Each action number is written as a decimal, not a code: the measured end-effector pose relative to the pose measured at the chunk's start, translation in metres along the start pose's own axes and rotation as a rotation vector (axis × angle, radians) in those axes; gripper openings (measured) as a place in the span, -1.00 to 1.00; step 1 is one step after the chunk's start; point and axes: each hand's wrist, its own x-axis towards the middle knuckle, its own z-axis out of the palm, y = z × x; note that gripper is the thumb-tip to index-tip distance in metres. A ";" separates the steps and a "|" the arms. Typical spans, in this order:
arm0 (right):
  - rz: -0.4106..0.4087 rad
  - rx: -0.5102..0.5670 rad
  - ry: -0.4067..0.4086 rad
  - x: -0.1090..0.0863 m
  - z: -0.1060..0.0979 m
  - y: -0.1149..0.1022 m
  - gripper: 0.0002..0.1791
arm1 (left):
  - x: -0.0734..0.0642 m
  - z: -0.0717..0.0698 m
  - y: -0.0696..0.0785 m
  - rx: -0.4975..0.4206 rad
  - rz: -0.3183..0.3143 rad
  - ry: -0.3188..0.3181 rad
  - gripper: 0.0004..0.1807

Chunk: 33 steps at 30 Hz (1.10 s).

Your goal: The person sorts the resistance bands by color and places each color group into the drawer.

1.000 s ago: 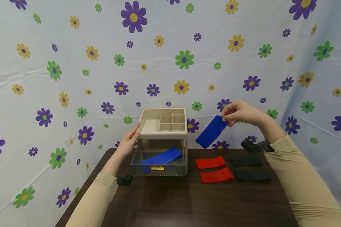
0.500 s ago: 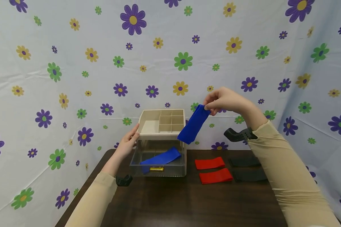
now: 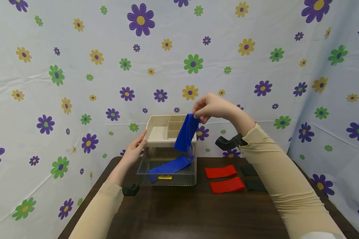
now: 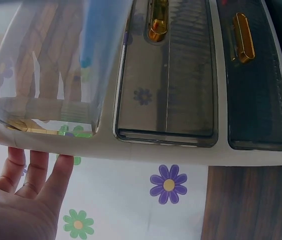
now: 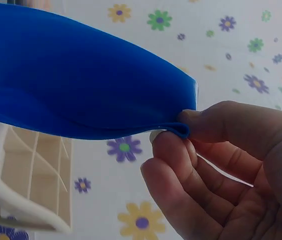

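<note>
My right hand (image 3: 213, 106) pinches the upper end of a blue loop resistance band (image 3: 186, 134) between thumb and fingers. The band hangs folded over the right side of the pulled-out clear drawer (image 3: 179, 178), its lower end near the drawer's opening. In the right wrist view, the fingertips grip the edge of this wide band (image 5: 81, 75). A second blue band (image 3: 169, 166) lies slantwise inside the drawer. My left hand (image 3: 136, 147) rests against the left side of the cream desktop organizer (image 3: 158, 143); in the left wrist view its fingers (image 4: 58, 175) touch that side.
Two red bands (image 3: 227, 185) lie right of the organizer on the dark table (image 3: 179, 212). Beside them are black bands (image 3: 255, 185), partly behind my right forearm. Below the pulled-out drawer are closed drawers (image 4: 168, 100) with gold handles. A flowered cloth hangs behind.
My right hand has carried the blue band leftward from above the red bands to over the pulled-out drawer. The left hand has stayed at the organizer's side.
</note>
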 end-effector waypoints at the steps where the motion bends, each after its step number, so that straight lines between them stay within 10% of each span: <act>1: -0.001 -0.008 -0.004 0.003 0.004 -0.002 -0.89 | 0.000 0.000 0.000 0.000 0.001 0.001 -0.41; 13: 0.004 -0.005 -0.074 0.030 0.051 -0.009 -0.92 | 0.002 0.001 -0.001 -0.047 0.011 -0.002 -0.43; 24: 0.010 0.041 -0.116 0.043 0.093 -0.010 -0.95 | -0.015 -0.001 0.037 -0.035 0.005 -0.020 -0.45; 33: 0.041 0.135 -0.089 0.042 0.112 0.012 -0.93 | -0.005 0.001 0.014 -0.051 0.031 -0.003 -0.44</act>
